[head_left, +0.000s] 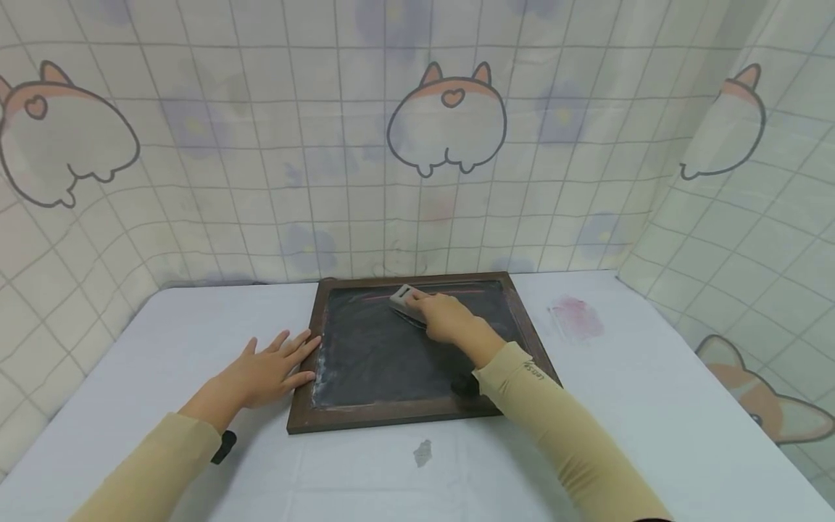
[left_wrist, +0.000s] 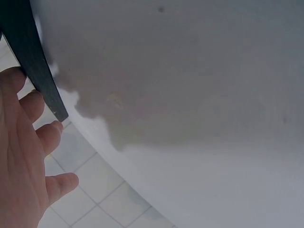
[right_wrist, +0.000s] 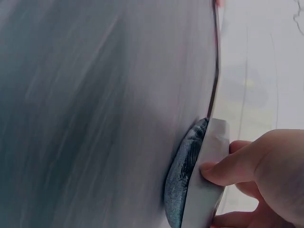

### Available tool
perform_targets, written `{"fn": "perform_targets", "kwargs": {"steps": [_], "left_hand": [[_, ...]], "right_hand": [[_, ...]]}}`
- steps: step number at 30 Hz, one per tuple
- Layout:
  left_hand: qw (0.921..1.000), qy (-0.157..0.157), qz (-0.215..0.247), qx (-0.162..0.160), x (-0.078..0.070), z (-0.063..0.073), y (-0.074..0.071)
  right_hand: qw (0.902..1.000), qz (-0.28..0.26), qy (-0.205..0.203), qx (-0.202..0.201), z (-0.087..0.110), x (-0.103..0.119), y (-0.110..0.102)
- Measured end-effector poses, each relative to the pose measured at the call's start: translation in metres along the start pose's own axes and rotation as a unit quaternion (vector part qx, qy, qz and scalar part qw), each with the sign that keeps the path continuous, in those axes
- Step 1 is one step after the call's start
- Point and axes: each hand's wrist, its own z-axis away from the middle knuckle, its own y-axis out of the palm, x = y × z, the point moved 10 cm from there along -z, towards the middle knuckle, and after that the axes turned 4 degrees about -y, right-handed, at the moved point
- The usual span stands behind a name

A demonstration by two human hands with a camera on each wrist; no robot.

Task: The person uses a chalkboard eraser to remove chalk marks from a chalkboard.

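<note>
A small chalkboard (head_left: 385,362) in a brown wooden frame lies on the white table. My right hand (head_left: 449,317) grips a blackboard eraser (head_left: 406,299) over the upper middle of the board. In the right wrist view the eraser's grey-white back (right_wrist: 209,161) is held between thumb and fingers, and its dark felt pad (right_wrist: 183,175) meets the board. A reddish chalk line (head_left: 457,292) runs along the board's far edge. My left hand (head_left: 270,371) is spread with straight fingers, its fingertips on the frame's left side. Chalk smears whiten the board's left edge.
White table (head_left: 228,319) surrounds the board, with a pink chalk smudge (head_left: 577,317) to the right and a grey patch (head_left: 422,453) in front. A tile-patterned curtain (head_left: 352,203) with cartoon dogs hangs behind and along both sides.
</note>
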Motion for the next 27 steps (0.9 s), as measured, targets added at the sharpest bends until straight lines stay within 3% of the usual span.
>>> {"fn": "perform_targets", "kwargs": {"steps": [3, 6, 10, 17, 27], "left_hand": [[1.0000, -0.001, 0.002, 0.002, 0.001, 0.000, 0.001], [1.0000, -0.002, 0.006, 0.003, 0.002, 0.001, 0.003], [1.0000, 0.000, 0.005, -0.004, 0.002, 0.002, 0.005], [0.9999, 0.006, 0.005, -0.009, 0.000, 0.001, 0.002], [1.0000, 0.005, 0.003, -0.004, 0.000, 0.000, 0.000]], "right_hand": [[0.9994, -0.008, -0.034, 0.004, -0.006, 0.027, 0.007], [0.9968, 0.018, -0.078, 0.003, -0.006, 0.051, 0.012], [0.9951, 0.045, -0.088, -0.002, -0.002, 0.059, 0.015], [0.9987, 0.010, -0.049, 0.005, 0.004, 0.029, 0.010], [0.9992, 0.030, 0.018, 0.020, 0.025, -0.047, -0.002]]}}
